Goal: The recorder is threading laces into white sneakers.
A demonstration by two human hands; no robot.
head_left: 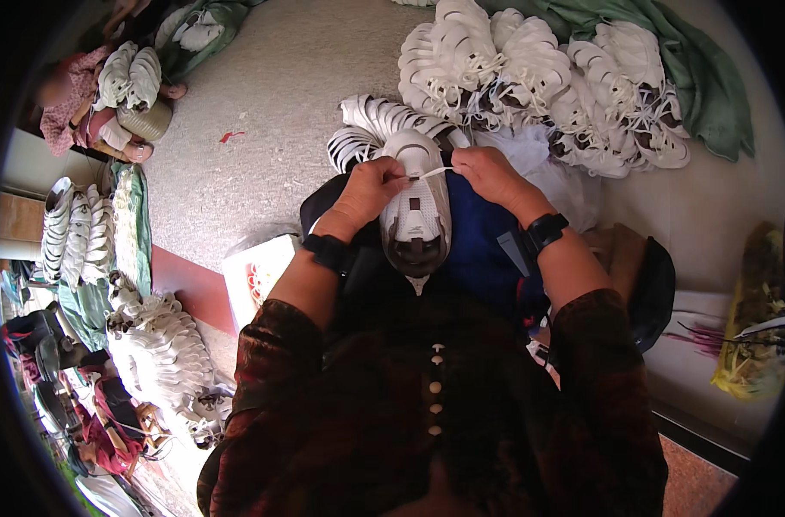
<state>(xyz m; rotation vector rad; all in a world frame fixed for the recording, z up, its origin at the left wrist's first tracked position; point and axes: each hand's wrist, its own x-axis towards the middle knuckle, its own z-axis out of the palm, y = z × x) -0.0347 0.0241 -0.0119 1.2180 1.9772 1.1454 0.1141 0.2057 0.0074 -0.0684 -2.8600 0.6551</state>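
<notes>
A white shoe upper [415, 211] with a dark heel opening lies over my lap, its rounded toe pointing away from me. A thin white shoelace [434, 173] runs taut across its lacing area. My left hand [372, 189] is closed in a pinch on the upper's left side, fingertips right where the lace meets it. Off the upper's right side, my right hand [489, 177] pinches the other end of the lace between thumb and finger. Just beyond the toe, a fanned row of white uppers [384, 118] is partly hidden by this one.
Bunches of laced white uppers [487, 65] lie at the far right beside green cloth [711, 95]. More stacks [159, 345] stand on the left. A white box [259, 271] sits by my left forearm. At the far left another person [69, 103] sits near uppers.
</notes>
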